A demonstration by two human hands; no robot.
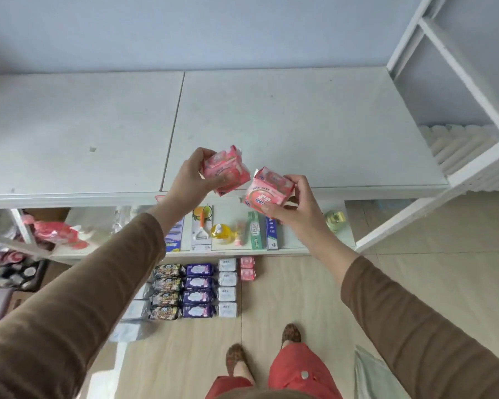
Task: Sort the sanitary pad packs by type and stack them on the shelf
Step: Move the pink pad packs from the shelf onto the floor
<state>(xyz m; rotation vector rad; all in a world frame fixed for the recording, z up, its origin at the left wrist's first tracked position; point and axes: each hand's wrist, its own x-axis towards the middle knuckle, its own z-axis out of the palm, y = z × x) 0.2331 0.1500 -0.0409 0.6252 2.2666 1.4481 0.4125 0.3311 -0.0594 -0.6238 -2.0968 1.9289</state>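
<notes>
We note left hand (pixel 195 180) clamped on pink plastic-wrapped pad pack (pixel 224 170); right hand (pixel 296 208) clamped on matching pink pack (pixel 268 190); white top shelf (pixel 300 125) at 12 o'clock, both hands near.

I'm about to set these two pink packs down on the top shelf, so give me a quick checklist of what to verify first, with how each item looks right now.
1. Left hand grips its pink pack: ok.
2. Right hand grips the other pink pack: ok.
3. Both packs are the same type: both pink with similar print, but the fine print is too small to read: cannot tell.
4. Bare space on the top shelf ahead of the hands: ok.
5. Packs already resting on the shelf: not ok, both are held in the air near its front edge.
6. More pink packs left on the floor: ok, two lie beside the white row.
</notes>
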